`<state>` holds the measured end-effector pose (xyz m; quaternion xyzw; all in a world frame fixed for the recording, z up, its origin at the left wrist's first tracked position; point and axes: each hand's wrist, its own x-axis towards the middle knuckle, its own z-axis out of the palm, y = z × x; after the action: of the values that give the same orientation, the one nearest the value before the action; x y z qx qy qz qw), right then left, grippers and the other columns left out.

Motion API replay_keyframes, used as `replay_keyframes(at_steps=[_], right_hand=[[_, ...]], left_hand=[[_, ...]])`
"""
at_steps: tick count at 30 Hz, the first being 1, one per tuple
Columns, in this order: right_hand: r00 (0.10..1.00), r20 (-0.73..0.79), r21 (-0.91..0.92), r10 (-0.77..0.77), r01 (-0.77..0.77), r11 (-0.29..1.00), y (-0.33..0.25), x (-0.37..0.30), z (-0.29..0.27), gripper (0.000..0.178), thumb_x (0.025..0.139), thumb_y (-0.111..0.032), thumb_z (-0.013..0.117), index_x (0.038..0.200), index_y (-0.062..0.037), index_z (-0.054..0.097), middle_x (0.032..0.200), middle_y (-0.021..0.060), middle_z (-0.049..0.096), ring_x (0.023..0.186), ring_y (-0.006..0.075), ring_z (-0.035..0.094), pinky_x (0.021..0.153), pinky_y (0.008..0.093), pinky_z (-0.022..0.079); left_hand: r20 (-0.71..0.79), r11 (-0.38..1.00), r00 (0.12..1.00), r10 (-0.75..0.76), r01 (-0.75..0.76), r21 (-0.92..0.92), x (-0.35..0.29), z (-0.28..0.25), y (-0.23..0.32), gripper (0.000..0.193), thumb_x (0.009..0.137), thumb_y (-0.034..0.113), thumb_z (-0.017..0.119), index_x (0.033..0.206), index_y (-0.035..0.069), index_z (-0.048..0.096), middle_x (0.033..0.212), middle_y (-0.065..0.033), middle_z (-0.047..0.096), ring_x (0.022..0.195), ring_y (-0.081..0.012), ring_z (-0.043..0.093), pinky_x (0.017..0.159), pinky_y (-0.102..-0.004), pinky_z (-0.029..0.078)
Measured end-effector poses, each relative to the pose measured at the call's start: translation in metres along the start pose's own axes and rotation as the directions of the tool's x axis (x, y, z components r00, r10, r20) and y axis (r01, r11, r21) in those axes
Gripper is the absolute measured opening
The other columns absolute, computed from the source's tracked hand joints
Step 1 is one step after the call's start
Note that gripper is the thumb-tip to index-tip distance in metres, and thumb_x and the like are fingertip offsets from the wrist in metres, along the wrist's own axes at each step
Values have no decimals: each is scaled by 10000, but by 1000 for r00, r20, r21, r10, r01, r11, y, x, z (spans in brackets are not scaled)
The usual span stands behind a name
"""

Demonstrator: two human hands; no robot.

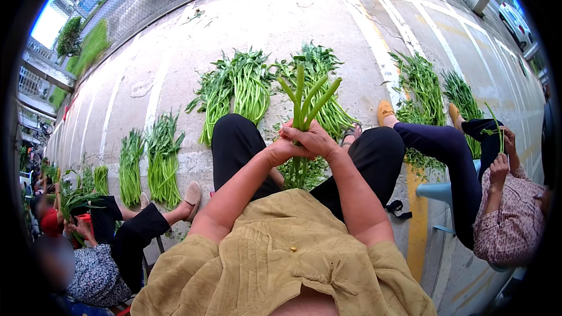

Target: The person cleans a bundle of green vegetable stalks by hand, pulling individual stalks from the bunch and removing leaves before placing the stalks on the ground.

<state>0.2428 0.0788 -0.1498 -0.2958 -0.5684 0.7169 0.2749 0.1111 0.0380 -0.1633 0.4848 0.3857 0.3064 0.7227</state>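
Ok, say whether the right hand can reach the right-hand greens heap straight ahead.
Probably, with a lean: nothing solid bars the heap, though the right hand is clasping stalks with the left hand.

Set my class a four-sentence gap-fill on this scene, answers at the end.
1. The stalks held in the left hand and right hand are ____.
2. The wearer's trousers are ____.
3. The tan shirt has a shiny round ____ at its front.
4. The plastic seat at right is light ____.

Answers: green; black; button; blue.
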Motion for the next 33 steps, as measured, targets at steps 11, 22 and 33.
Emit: replay_keyframes(at_steps=[11, 22, 33], right_hand=[[880, -475, 370, 4, 196, 908, -7, 1, -21, 166, 809, -153, 613, 892, -9, 601, 810, 98, 638, 730, 176, 621, 719, 315, 501], [959, -280, 582, -36, 199, 789, -10, 1, -24, 196, 836, -221, 605, 816, -44, 524, 618, 36, 519, 545, 143, 544, 507, 285, 520], [854, -520, 482, -13, 307, 821, -2, 8, -27, 282, 873, -305, 550, 723, -79, 475, 576, 19, 471, 486, 122, 486, 475, 282, 496]], left_hand=[[-50, 998, 998, -35, 32, -55, -1, 1, -30, 260, 822, 167, 608, 1029, 21, 549, 836, -30, 593, 777, -115, 567, 734, -253, 454], [71, 981, 991, -115, 124, -148, -6, 3, -20, 312, 849, 207, 583, 1101, 28, 538, 802, -21, 575, 749, -112, 563, 706, -254, 454], [-374, 810, 837, 400, -132, 571, 1, 3, -38, 227, 688, 98, 716, 849, 49, 564, 808, -18, 573, 741, -126, 542, 673, -280, 436]])
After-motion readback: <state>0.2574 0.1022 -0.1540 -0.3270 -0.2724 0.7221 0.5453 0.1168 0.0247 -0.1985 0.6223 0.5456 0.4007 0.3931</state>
